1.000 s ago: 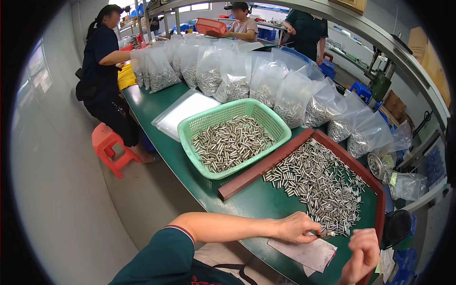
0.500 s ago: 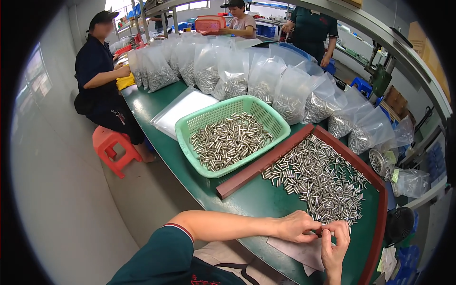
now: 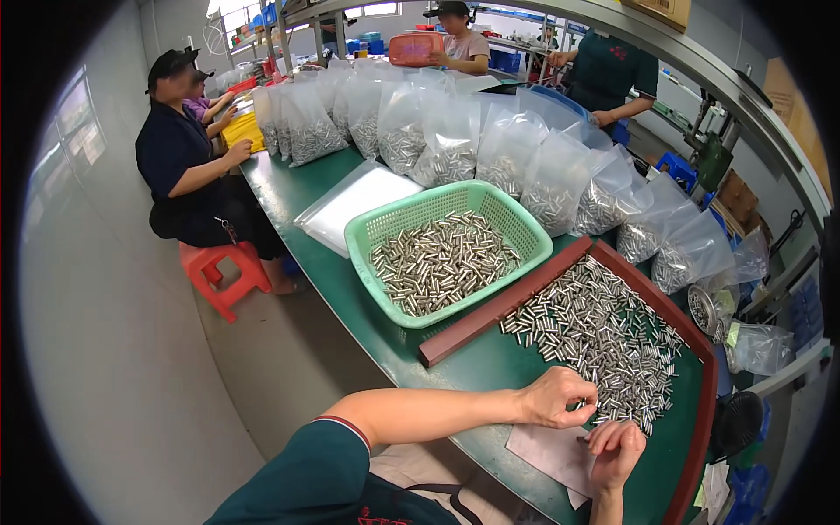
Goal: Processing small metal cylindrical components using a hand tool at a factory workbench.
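Many short silver metal pins lie loose on the green tabletop inside a dark red raised border. My left hand is over the near edge of this heap, its thumb and fingertips pinched together; whatever they hold is too small to tell from the pins behind. Just nearer and to the right, my right hand has its fingers curled toward the thumb, and what is in them is hidden. The two hands are apart. Below them a pale cloth or paper sheet lies at the table's near edge.
A green plastic basket full of similar pins stands left of the border. Flat clear bags lie beside it. Several filled clear bags line the far side. A person sits on a red stool at the left; others work farther back.
My hands, which met at the fingertips, have drawn apart: the left is now higher, the right lower. The whole view has shifted slightly, and the seated person's arm has moved.
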`<state>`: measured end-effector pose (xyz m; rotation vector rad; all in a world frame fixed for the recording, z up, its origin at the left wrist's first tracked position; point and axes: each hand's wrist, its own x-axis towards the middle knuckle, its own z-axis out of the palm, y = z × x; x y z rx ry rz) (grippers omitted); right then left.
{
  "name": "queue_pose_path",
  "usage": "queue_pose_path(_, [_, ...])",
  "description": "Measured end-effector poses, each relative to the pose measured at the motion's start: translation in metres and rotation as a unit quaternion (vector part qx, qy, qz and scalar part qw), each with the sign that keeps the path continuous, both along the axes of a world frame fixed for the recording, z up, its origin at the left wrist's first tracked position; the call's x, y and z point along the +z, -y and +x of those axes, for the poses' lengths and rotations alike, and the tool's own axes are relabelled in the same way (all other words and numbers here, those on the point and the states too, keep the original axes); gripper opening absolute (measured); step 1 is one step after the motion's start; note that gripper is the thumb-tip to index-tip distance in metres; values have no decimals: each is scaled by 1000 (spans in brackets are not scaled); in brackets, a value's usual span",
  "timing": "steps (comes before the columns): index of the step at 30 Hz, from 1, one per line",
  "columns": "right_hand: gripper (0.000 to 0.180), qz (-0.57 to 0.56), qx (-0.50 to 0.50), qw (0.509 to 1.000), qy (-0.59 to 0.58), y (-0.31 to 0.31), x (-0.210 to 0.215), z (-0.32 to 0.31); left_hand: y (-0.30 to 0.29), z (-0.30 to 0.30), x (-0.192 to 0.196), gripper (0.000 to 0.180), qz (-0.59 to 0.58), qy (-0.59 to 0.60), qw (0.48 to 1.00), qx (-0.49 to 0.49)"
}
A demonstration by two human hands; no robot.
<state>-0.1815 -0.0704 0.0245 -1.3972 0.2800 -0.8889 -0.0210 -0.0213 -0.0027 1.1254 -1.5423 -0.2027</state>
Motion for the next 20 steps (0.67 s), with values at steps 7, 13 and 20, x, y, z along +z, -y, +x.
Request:
queue_pose_path(7, [46,69,14,996,47,-8,-7,-4,4,8,-5,13,-53,9,998,26])
queue_pose_path(13, [43,72,76,983,149,2,-3,-19,4,17,0,13,-76,-9,995,68])
queue_pose_path(20, [38,-97,4,989,109,2,-6,-18,4,27,-8,18,-48,-18,991,127])
